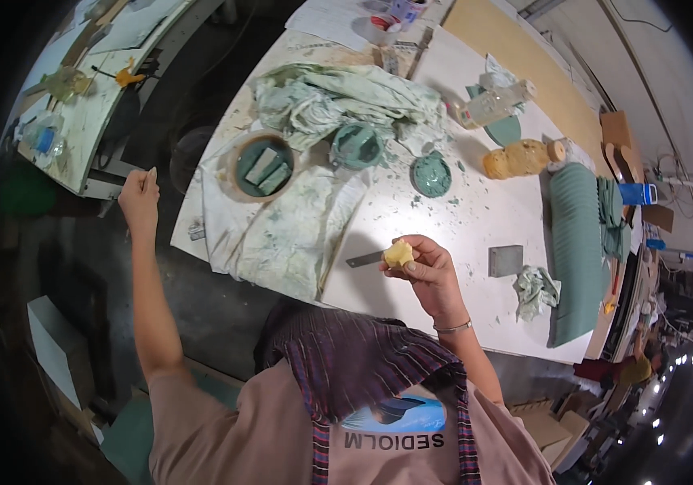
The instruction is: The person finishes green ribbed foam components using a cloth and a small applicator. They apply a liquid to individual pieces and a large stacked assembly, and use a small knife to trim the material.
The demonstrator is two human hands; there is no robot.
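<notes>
My right hand point(427, 271) is closed around a crumpled yellow sponge-like piece point(399, 255) above the white tabletop. A narrow, flat metal blade point(363, 260) juts out leftward from the same grip; its other end is hidden by the fingers. Away from the table's left edge, my left hand point(140, 196) is raised with its fingertips pinched together. Whatever may be between those fingers is too small to make out. Beyond the right hand sits a small round dish of green paste point(431, 175), with green crumbs scattered round it.
A round tub point(241, 184) holding pale blocks and a green-smeared cup point(356, 147) stand on stained cloth point(290, 234). Two bottles lie near a long green ribbed piece point(574, 259) at right. A grey block point(505, 261) rests near a crumpled rag point(537, 291).
</notes>
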